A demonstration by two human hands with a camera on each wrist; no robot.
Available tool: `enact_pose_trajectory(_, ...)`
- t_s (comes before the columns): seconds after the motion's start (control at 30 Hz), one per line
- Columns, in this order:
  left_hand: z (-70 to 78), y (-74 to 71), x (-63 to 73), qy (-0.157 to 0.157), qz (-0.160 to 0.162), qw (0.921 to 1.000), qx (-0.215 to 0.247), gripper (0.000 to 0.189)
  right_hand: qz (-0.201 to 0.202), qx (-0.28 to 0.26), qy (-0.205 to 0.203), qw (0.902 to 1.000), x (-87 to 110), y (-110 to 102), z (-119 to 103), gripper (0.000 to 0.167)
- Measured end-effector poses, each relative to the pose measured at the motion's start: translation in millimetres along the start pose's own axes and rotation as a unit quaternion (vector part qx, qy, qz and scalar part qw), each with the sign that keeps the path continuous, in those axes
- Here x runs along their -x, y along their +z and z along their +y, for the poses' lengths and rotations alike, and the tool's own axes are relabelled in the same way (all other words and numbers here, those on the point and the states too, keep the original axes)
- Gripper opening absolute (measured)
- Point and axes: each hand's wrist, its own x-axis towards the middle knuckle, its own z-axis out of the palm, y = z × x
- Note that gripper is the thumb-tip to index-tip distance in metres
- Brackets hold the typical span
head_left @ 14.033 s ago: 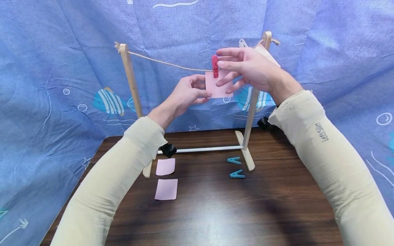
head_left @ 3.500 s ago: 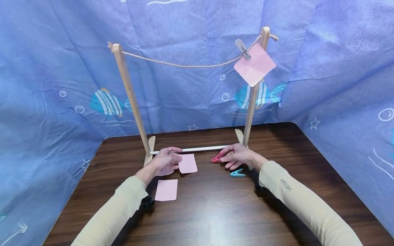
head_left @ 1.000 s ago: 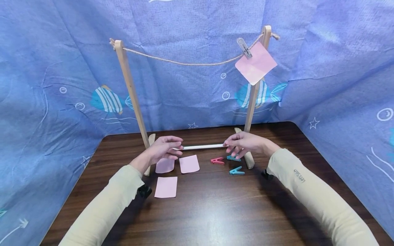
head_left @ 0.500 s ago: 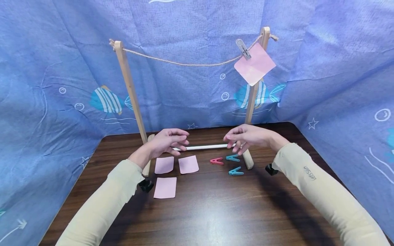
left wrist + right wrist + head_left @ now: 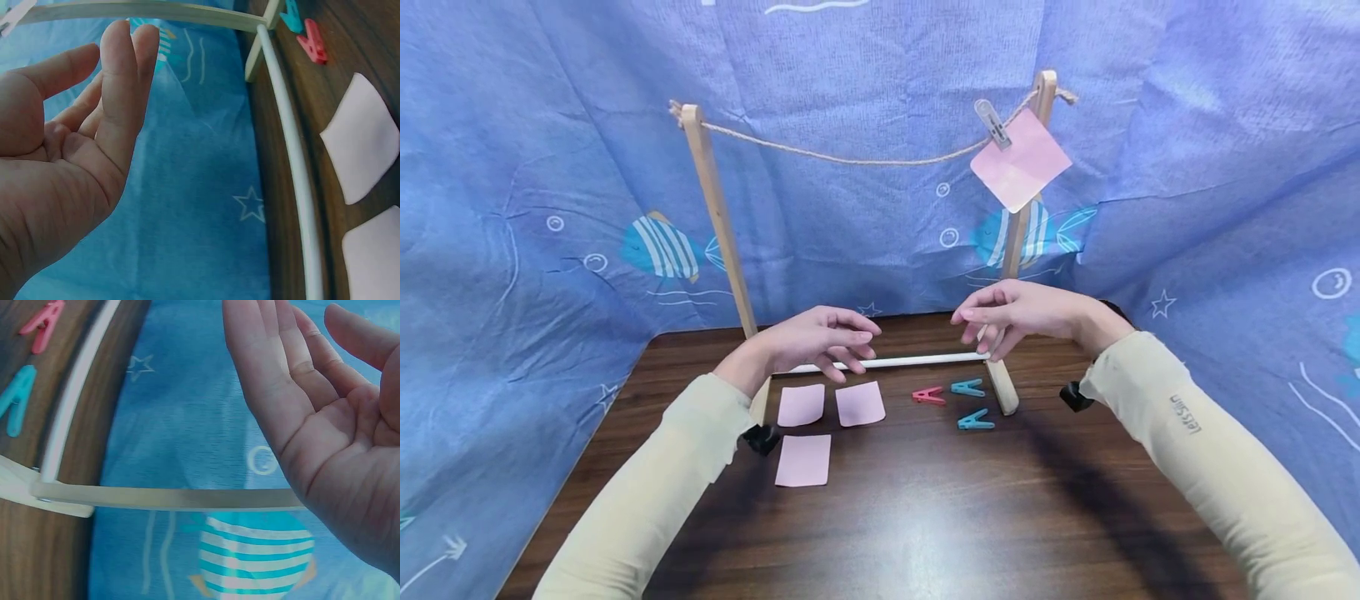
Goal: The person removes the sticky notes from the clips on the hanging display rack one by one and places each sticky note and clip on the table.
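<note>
My left hand [image 5: 820,340] hovers above the table's back left, fingers loosely bent, holding nothing. Below it lie two pink paper squares, one left [image 5: 801,405] and one right [image 5: 861,404], with a third paper square [image 5: 802,460] nearer the front. To the right, my right hand [image 5: 1026,312] is raised in front of the stand's right post, its relaxed fingers holding nothing. Under it a red clothespin [image 5: 928,396] and two blue clothespins, one behind [image 5: 967,387] and one in front [image 5: 976,420], lie on the wood. In the right wrist view the palm [image 5: 350,444] is bare.
A wooden stand [image 5: 718,217] carries a sagging rope [image 5: 850,161] between two posts. Near its right end a grey clothespin [image 5: 992,123] holds a pink paper [image 5: 1024,162] tilted. A white rod [image 5: 917,361] joins the feet. Blue fabric [image 5: 865,242] hangs behind the table [image 5: 910,517].
The red clothespin and a pink paper, on the rope 14 seconds ago, now lie on the table. Both hands have let go and risen; the right has also shifted right.
</note>
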Motion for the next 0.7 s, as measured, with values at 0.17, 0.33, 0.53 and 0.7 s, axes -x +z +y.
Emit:
enact_pose_trajectory(0.17,17.5,2.7,2.0,-0.002,-0.020,0.9997,-0.014,0.038,-0.002,0.025,-0.014,0.9996,11.9,-7,-21,0.039)
enact_pose_trajectory(0.33,31.4,4.3,1.8,-0.009,-0.038,0.9992,-0.004,0.039,-0.001,0.058,-0.022,0.9981,24.1,-13,-40,0.038)
enact_pose_trajectory(0.53,47.5,8.8,-0.3,-0.001,-0.040,0.9992,-0.006,0.038,0.006,0.064,-0.030,0.9975,31.9,-13,-59,0.043)
enact_pose_trajectory(0.7,62.4,13.5,-5.8,0.016,-0.037,0.9992,-0.003,0.036,0.010,0.088,-0.056,0.9945,38.1,-14,-77,0.039)
